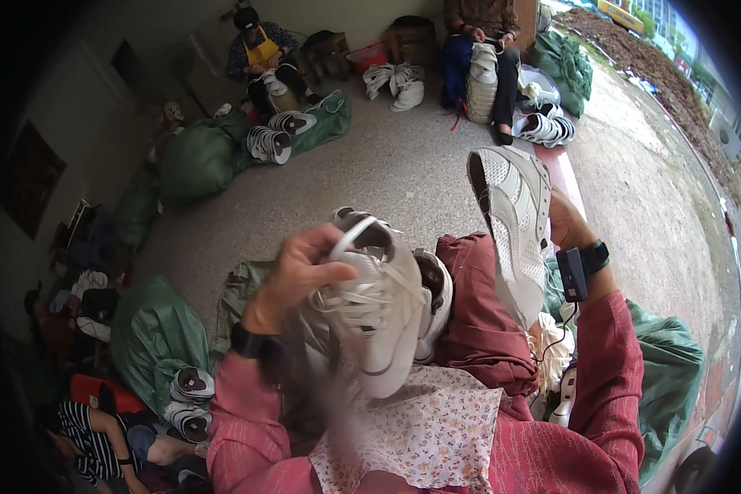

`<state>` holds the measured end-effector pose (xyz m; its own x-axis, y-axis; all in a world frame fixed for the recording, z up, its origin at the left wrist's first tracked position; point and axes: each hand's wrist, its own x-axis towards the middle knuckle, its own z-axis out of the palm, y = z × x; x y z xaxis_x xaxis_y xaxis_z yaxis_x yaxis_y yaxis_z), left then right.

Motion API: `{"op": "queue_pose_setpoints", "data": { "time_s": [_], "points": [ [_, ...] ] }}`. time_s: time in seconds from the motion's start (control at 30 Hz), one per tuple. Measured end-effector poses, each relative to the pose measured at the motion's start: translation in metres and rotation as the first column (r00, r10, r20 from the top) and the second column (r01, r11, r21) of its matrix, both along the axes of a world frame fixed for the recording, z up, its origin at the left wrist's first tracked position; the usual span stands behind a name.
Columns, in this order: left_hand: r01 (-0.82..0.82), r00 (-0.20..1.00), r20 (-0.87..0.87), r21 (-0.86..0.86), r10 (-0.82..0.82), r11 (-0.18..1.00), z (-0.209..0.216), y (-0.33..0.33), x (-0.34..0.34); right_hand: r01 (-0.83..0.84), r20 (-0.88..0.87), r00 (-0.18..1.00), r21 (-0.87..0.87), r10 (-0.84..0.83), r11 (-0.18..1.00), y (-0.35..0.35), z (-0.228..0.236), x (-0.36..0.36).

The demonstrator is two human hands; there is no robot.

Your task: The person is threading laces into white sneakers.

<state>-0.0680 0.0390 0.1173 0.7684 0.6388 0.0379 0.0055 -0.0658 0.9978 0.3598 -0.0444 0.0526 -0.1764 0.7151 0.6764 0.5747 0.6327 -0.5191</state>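
With its thumb and fingers closed, my left hand (305, 267) grips a white laced sneaker (379, 317) at the tongue, where a white loop stands up. That sneaker is tilted toe down over my lap. On the right, my right hand (566, 221) holds up a second white sneaker (514, 222) with mesh panels. Its toe points down, its row of eyelets faces my hand, and no lace shows in them. My right fingers are partly hidden behind it. Another pale shoe (438, 300) rests beside the laced sneaker. A floral cloth (416, 420) covers my lap.
Green sacks (156, 329) stand at my left, with shoes (191, 403) beside them, and another green sack (667, 362) at my right. Two people (263, 53) sit across the floor with shoes, and a person in stripes (90, 440) is at lower left. White-striped shoes (543, 130) lie far right.
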Motion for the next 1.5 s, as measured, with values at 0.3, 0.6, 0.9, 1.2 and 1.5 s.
{"op": "queue_pose_setpoints", "data": {
  "time_s": [0.3,0.6,0.9,1.2,1.5],
  "points": [
    [0.234,0.938,-0.345,0.588,-0.021,0.774,-0.095,0.013,0.098,-0.178,-0.452,0.847,-0.735,-0.278,0.654,0.007,-0.006,-0.052],
    [-0.403,0.903,-0.177,-0.037,0.391,0.915,-0.094,0.037,0.025,-0.007,-0.147,0.967,-0.832,-0.210,0.554,0.050,-0.002,-0.122],
    [-0.080,0.955,-0.211,0.491,0.208,0.867,-0.145,0.016,0.079,0.149,0.190,0.980,-0.493,-0.061,0.857,0.071,-0.091,-0.127],
    [-0.081,0.970,-0.150,0.541,0.191,0.837,-0.137,-0.004,0.065,-0.030,-0.182,0.976,-0.667,-0.123,0.744,0.037,-0.107,-0.129],
    [-0.050,0.962,-0.180,0.627,0.207,0.777,-0.113,-0.029,0.079,-0.148,-0.574,0.801,-0.464,-0.169,0.874,0.027,-0.095,-0.140]
  ]
}}
